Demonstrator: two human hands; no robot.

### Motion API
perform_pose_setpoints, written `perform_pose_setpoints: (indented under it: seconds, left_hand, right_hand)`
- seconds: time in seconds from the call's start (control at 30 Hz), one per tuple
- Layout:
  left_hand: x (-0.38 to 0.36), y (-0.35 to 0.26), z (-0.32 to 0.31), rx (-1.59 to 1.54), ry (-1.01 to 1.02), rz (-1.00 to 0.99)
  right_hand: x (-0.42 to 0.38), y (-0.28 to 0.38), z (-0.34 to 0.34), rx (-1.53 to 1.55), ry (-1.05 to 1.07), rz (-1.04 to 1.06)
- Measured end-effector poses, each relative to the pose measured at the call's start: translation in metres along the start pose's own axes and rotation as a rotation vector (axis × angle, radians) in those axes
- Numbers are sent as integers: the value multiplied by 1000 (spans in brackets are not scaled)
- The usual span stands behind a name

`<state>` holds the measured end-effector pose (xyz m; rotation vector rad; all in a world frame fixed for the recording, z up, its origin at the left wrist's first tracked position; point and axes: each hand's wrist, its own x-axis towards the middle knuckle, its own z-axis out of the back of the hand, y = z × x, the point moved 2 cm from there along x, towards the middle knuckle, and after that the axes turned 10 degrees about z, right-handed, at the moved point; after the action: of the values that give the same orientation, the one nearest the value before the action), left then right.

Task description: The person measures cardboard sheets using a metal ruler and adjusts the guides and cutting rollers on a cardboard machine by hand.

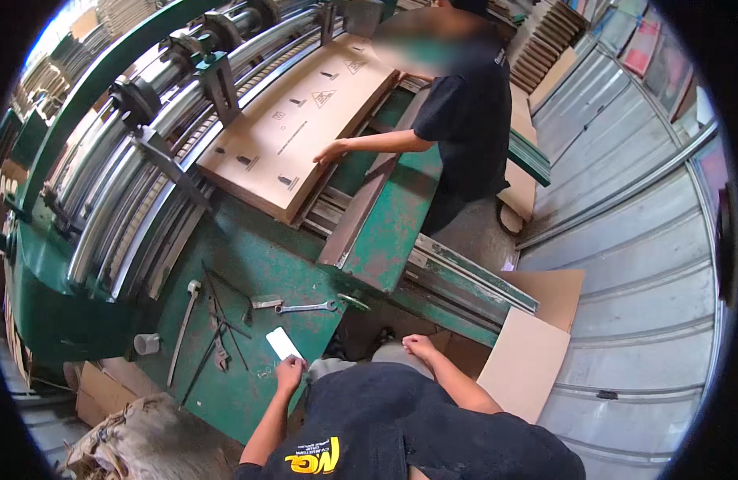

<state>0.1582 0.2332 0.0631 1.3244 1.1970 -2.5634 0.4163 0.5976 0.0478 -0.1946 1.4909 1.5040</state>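
My left hand (289,374) is closed at the lower end of a white flat rectangular object (283,344), perhaps a phone, over the green metal table. My right hand (418,346) is curled shut in front of my body, above my thigh, and no object shows in it. On the table beyond the white object lie a combination wrench (307,307) and a small metal piece (265,302). Farther left are an adjustable wrench (221,354), thin dark rods (211,308) and a long pale strip (181,334).
A co-worker in a dark shirt (469,120) rests both hands on a stack of printed cardboard sheets (297,112) in the roller machine (173,112). A green rail (465,276) and loose cardboard (525,360) are on my right. A sack (145,444) sits lower left.
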Motion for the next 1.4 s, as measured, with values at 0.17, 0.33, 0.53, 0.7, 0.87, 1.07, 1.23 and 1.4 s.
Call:
perform_pose_setpoints:
  seconds: [0.17,0.33,0.53,0.7,0.87,1.07,1.23,1.4]
  left_hand:
    - [78,-67,-32,-321,280,320]
    - [142,-121,-84,-401,409,546]
    - [219,-121,-143,-381,658,715]
    - [239,-124,-145,-421,746,843]
    - [303,-37,-183,-385,837,1122]
    - [341,-27,-200,-458,760,1231]
    - [333,-46,-193,-437,670,1010]
    - [294,-62,-182,-287,451,739]
  right_hand:
    - [33,48,-29,50,138,-78]
    - [73,80,-67,345,163,-313]
    - [100,99,-116,849,74,-345]
    - [117,88,-136,1054,-76,-441]
    - [137,77,-153,1197,-120,-530]
    - [143,102,-154,1187,-263,-593]
    - [144,88,-163,1035,-462,-606]
    - [165,43,-165,1185,-256,-641]
